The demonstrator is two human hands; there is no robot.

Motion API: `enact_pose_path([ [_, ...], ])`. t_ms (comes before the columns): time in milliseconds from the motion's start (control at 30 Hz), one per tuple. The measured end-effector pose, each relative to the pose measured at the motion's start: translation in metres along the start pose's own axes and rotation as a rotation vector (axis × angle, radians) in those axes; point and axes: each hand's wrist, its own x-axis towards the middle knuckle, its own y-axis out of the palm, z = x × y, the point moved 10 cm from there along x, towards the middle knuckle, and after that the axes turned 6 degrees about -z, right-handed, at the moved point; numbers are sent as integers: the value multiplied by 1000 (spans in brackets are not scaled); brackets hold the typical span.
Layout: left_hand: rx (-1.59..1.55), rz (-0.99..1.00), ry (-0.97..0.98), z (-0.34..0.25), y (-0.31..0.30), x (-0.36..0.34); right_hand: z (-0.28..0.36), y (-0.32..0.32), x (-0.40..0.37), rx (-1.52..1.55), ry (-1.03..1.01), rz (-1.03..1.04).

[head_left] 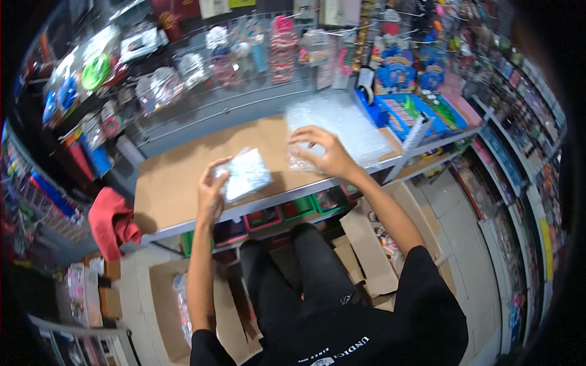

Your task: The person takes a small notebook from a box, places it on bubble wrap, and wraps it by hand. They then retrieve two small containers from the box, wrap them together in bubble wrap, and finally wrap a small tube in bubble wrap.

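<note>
My left hand (pixel 210 194) grips the left edge of a small bubble-wrapped packet (pixel 247 174) above the brown cardboard-covered counter (pixel 177 177). My right hand (pixel 323 151) rests with spread fingers on the near corner of a large sheet of bubble wrap (pixel 342 122) that lies on the right part of the counter. The two hands are about a hand's width apart.
A blue tape dispenser (pixel 369 97) and a blue toy box (pixel 421 113) stand at the counter's right end. A red cloth (pixel 110 222) hangs off the left corner. Packaged goods hang on the wire wall behind. Open cardboard boxes (pixel 366 250) lie on the floor by my legs.
</note>
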Motion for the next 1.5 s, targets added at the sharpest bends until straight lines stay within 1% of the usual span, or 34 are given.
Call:
enact_pose_path([
  [67, 45, 6, 16, 13, -16, 17, -53, -55, 16, -108, 88, -166],
  [100, 99, 11, 43, 18, -22, 21, -84, -91, 23, -171, 115, -300],
  [133, 126, 14, 28, 22, -23, 21, -115, -128, 27, -233, 137, -432],
  [200, 185, 12, 4, 26, -25, 22, -189, -185, 24, -422, 388, -445],
  [267, 209, 14, 18, 24, -21, 23, -213, -213, 18, -715, 618, -267],
  [367, 231, 3, 9, 26, -23, 23, -285, -243, -2, -798, 724, -322],
  [467, 270, -12, -7, 23, -21, 21, -300, -243, 1, -754, 859, -175],
  [567, 287, 5, 2, 26, -22, 23, -290, -233, 10, -880, 918, 8],
  [667, 280, -13, 5, 26, -22, 24, -316, -250, 16, -964, 879, -101],
  [733, 294, -9, 12, 25, -22, 24, -312, -254, 19, -913, 906, -89],
  [800, 298, -10, 11, 25, -23, 23, -313, -256, 15, -832, 955, -125],
  [833, 295, -8, 11, 24, -23, 24, -324, -261, 11, -775, 990, -173],
  [867, 292, -6, 12, 25, -22, 24, -336, -263, 5, -653, 1021, -197],
  [900, 284, -2, 8, 26, -22, 24, -335, -260, 2, -533, 1054, -224],
  [967, 272, 14, 0, 28, -23, 25, -329, -249, -10, -155, 1101, -233],
  [1067, 255, 8, -7, 28, -21, 25, -352, -264, -13, -241, 1094, -331],
  [1167, 287, 7, 11, 28, -23, 26, -324, -260, -5, -175, 1085, -337],
  [1267, 261, 8, -1, 28, -22, 25, -326, -261, -6, -315, 1101, -303],
  [1367, 276, 14, 17, 28, -23, 25, -324, -264, -9, -439, 1141, -312],
  [1467, 293, 18, 15, 30, -24, 26, -335, -265, -10, -424, 1102, -273],
  [1500, 290, 23, 20, 31, -25, 26, -324, -262, -12, -440, 1109, -275],
])
